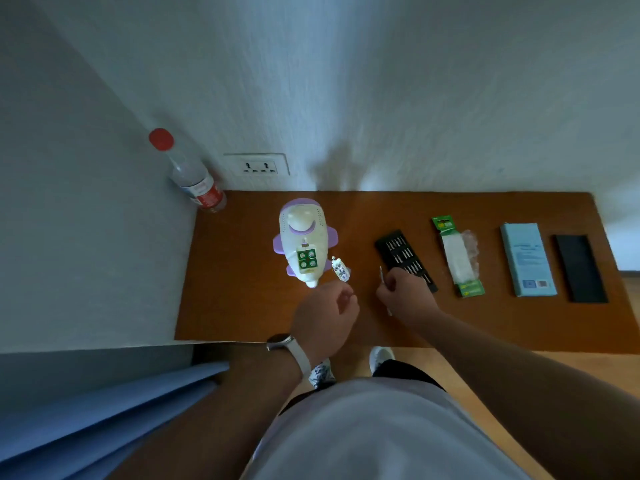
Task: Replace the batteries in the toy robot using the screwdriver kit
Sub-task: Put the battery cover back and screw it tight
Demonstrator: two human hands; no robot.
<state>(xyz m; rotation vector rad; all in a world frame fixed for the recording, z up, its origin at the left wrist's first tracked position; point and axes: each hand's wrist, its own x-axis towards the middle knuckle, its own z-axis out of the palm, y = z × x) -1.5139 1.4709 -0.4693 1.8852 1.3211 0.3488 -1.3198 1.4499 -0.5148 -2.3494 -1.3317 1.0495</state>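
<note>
The white and purple toy robot (pixel 303 237) lies on its front on the brown table (pixel 242 299), its battery bay open with green-ended batteries (pixel 307 258) showing. The small battery cover (pixel 340 268) lies just right of it. My right hand (pixel 405 294) grips a thin silver screwdriver (pixel 381 274), close to the black bit tray (pixel 405 258). My left hand (pixel 323 315), watch on the wrist, hovers near the robot's lower end with fingers curled; whether it pinches anything I cannot tell.
A torn green battery pack (pixel 457 258) lies right of the bit tray, then a light-blue box (pixel 527 259) and a black lid (pixel 580 268). A red-capped water bottle (pixel 192 174) stands in the back-left corner by a wall socket (pixel 256 165).
</note>
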